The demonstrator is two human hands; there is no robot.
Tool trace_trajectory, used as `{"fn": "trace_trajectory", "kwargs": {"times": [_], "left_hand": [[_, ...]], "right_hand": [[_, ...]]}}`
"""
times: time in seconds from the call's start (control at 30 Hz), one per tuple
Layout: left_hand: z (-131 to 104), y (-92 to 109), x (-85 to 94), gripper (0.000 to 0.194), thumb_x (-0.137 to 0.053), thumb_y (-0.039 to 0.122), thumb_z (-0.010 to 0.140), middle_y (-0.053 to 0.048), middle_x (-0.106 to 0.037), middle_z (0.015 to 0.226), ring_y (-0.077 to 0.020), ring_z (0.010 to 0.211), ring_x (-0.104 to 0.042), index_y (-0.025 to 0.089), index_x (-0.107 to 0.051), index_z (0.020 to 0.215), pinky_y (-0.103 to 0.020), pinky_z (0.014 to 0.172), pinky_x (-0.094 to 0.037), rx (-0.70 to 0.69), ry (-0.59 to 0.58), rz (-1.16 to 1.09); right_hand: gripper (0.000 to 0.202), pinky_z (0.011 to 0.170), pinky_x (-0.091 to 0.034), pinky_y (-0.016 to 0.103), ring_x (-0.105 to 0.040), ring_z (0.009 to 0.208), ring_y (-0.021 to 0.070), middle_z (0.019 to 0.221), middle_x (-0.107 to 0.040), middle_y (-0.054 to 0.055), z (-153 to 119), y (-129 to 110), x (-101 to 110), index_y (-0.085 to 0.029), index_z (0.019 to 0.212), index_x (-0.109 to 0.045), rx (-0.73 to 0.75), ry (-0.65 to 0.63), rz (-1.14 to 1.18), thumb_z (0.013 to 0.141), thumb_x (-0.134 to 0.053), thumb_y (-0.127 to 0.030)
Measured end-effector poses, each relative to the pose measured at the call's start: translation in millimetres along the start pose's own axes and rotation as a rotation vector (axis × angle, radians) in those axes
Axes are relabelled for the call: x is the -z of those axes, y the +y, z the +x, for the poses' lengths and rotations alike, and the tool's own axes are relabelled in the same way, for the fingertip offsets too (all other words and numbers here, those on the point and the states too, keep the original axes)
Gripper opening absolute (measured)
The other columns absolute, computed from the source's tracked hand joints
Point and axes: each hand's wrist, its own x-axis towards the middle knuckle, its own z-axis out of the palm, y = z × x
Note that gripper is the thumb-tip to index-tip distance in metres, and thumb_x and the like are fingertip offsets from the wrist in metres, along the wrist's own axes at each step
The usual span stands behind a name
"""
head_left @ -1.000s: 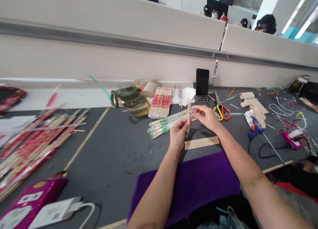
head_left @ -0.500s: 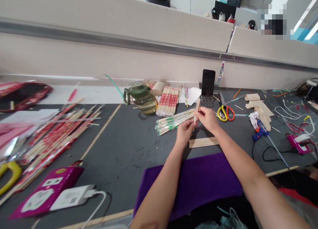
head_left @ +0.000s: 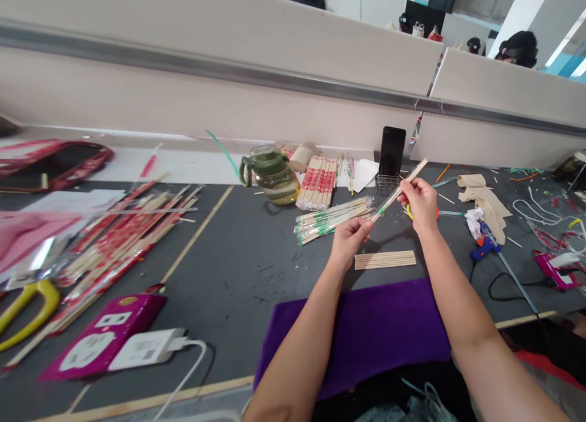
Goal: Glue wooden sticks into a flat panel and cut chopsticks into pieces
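Both hands were closed on the same thing, well apart along it. The left hand [head_left: 351, 234] pinched the lower, green-marked end of the held sticks [head_left: 390, 200]; the right hand [head_left: 421, 205] gripped them nearer the top. They slanted up to the right, above the table [head_left: 220, 257]. Whether film covered them, or how many there were, we could not tell.

Progress, as we judged it: early to partway. One row [head_left: 385, 260] of bare sticks lay flat and side by side, just beyond the purple cloth [head_left: 389, 324]; whether these were joined, we could not make out. Left over: the green bundle [head_left: 332, 219] in clear film, near the left hand, and the red pack [head_left: 317, 182] behind it. More red-wrapped sticks [head_left: 130, 245] lay well off to the left. The glue gun [head_left: 484, 248] rested on the right, in neither hand.

Writing: none legible to us. We noted red print on the pack, green marks on the bundle, a yellow oval sticker on the power strip [head_left: 107, 333], and a label too small to read on the white adapter [head_left: 146, 350]. We saw no brand.
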Motion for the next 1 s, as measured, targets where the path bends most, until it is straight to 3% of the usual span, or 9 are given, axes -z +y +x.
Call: {"fn": "trace_trajectory", "kwargs": {"times": [0.17,0.3,0.37,0.47,0.57,0.67,0.77,0.9,1.0], "left_hand": [[0,-9,-2.5,0.038,-0.074,0.053,0.077,0.001,-0.059,0.055,-0.0109,0.051,-0.050,0.017,-0.067,0.068,-0.023,0.054,-0.041,-0.026,-0.034,0.107],[2,-11,-1.0,0.024,-0.073,0.039,0.078,-0.005,-0.071,0.086,-0.0149,0.070,-0.059,0.019,-0.075,0.090,-0.024,0.060,-0.044,-0.216,0.126,0.315],[2,-10,-1.0,0.030,-0.074,0.033,0.076,-0.006,-0.073,0.099,-0.0162,0.078,-0.062,0.020,-0.075,0.104,-0.024,0.062,-0.045,-0.276,0.181,0.361],[0,-11,-1.7,0.021,-0.068,0.035,0.084,-0.001,-0.069,0.074,-0.0143,0.065,-0.059,0.018,-0.075,0.094,-0.024,0.061,-0.044,-0.223,0.149,0.364],[-3,-13,-3.2,0.028,-0.062,0.042,0.090,0.002,-0.060,0.058,-0.0136,0.057,-0.056,0.018,-0.072,0.079,-0.025,0.060,-0.044,-0.169,0.141,0.420],[-4,-16,-6.3,0.021,-0.064,0.038,0.089,-0.004,-0.074,0.090,-0.0177,0.079,-0.069,0.020,-0.073,0.092,-0.027,0.071,-0.053,-0.249,0.164,0.373],[-3,-20,-10.7,0.031,-0.066,0.034,0.087,-0.011,-0.066,0.130,-0.0231,0.106,-0.071,0.022,-0.069,0.116,-0.033,0.085,-0.059,-0.344,0.074,0.230],[-1,-29,-15.2,0.039,-0.065,0.032,0.088,-0.012,-0.068,0.129,-0.0263,0.118,-0.067,0.022,-0.066,0.126,-0.043,0.100,-0.055,-0.335,-0.021,0.265],[-2,-29,-16.7,0.042,-0.065,0.037,0.090,-0.011,-0.071,0.127,-0.0264,0.116,-0.068,0.022,-0.065,0.129,-0.044,0.103,-0.054,-0.296,-0.052,0.248]], "right_hand": [[0.034,0.047,-0.047,0.020,-0.062,0.053,0.0108,0.066,-0.066,-0.003,-12,0,1,-0.021,0.080,-0.062,0.028,-0.057,-0.040,0.077,-0.074,-0.052],[0.026,0.058,-0.052,0.025,-0.067,0.061,0.0141,0.069,-0.068,-0.002,-23,-5,4,-0.022,0.087,-0.063,0.240,-0.100,-0.231,0.088,-0.066,-0.048],[0.022,0.063,-0.052,0.026,-0.068,0.063,0.0157,0.068,-0.069,-0.001,-28,-3,6,-0.022,0.088,-0.063,0.299,-0.167,-0.349,0.092,-0.063,-0.044],[0.018,0.066,-0.052,0.027,-0.069,0.065,0.0178,0.069,-0.070,0.000,-34,10,8,-0.023,0.086,-0.062,0.282,-0.287,-0.496,0.094,-0.059,-0.039],[0.015,0.069,-0.051,0.028,-0.070,0.070,0.0193,0.073,-0.072,0.002,-39,23,9,-0.023,0.087,-0.063,0.274,-0.344,-0.602,0.095,-0.057,-0.035],[0.016,0.072,-0.051,0.027,-0.071,0.075,0.0199,0.078,-0.073,0.004,-40,32,11,-0.022,0.090,-0.064,0.296,-0.349,-0.631,0.097,-0.055,-0.033],[0.014,0.075,-0.051,0.028,-0.071,0.078,0.0209,0.083,-0.074,0.006,-43,43,12,-0.022,0.091,-0.065,0.295,-0.393,-0.681,0.097,-0.055,-0.029],[0.013,0.077,-0.050,0.028,-0.071,0.083,0.0219,0.089,-0.077,0.006,-48,58,10,-0.022,0.088,-0.067,0.218,-0.494,-0.769,0.088,-0.057,-0.013],[0.016,0.077,-0.051,0.028,-0.071,0.083,0.0211,0.089,-0.078,0.004,-51,57,8,-0.023,0.090,-0.069,0.183,-0.475,-0.707,0.088,-0.058,-0.013]]}}
